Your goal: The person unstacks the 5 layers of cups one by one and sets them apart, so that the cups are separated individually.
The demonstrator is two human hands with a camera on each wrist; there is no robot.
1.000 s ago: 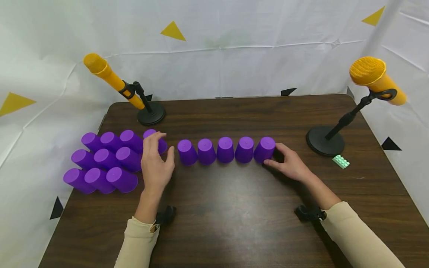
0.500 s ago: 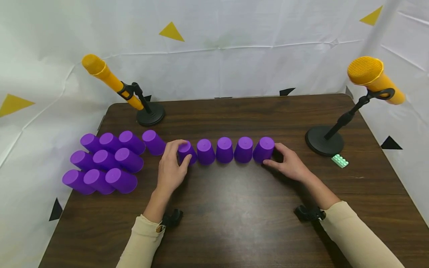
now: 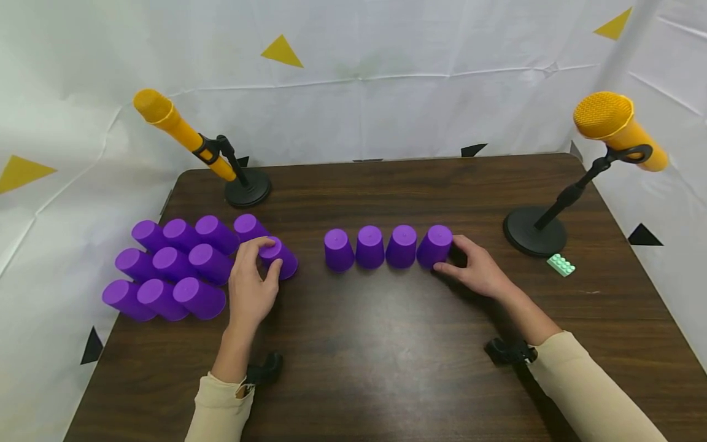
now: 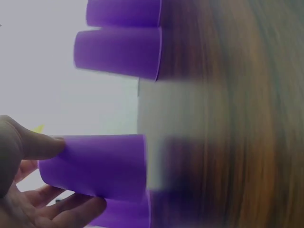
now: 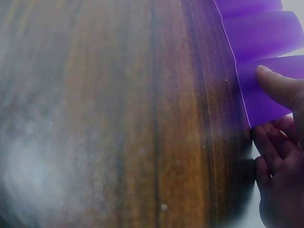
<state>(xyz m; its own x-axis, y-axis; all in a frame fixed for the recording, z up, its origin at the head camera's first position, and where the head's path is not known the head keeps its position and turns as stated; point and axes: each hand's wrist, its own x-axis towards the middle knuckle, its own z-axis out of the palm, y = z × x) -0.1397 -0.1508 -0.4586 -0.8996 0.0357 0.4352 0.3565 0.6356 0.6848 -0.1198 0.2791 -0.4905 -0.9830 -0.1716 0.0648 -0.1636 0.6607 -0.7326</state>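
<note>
My left hand [image 3: 254, 285] grips an upside-down purple cup [image 3: 279, 258] between thumb and fingers. In the left wrist view this held cup [image 4: 97, 164] hangs sideways across the picture, with part of another cup [image 4: 126, 214] behind it. To the right, several upside-down purple cups stand in a row, among them a left-end cup [image 3: 339, 250]. My right hand [image 3: 479, 270] holds the right-end cup [image 3: 435, 247] of that row, its thumb on the near side. The right wrist view shows the thumb pressed on that cup [image 5: 266, 97], which stands on the table.
Several more upturned purple cups [image 3: 175, 262] stand in rows at the left, with a single cup [image 3: 248, 227] at their back right. Yellow microphones [image 3: 182, 132] on black stands [image 3: 534, 232] rise at both back corners. A mint-green toy brick [image 3: 561, 265] lies on the wooden table [image 3: 375, 356].
My left hand first moved right to the row's left-end cup, took hold of it, and has carried it left toward the other cups. The right hand has stayed put.
</note>
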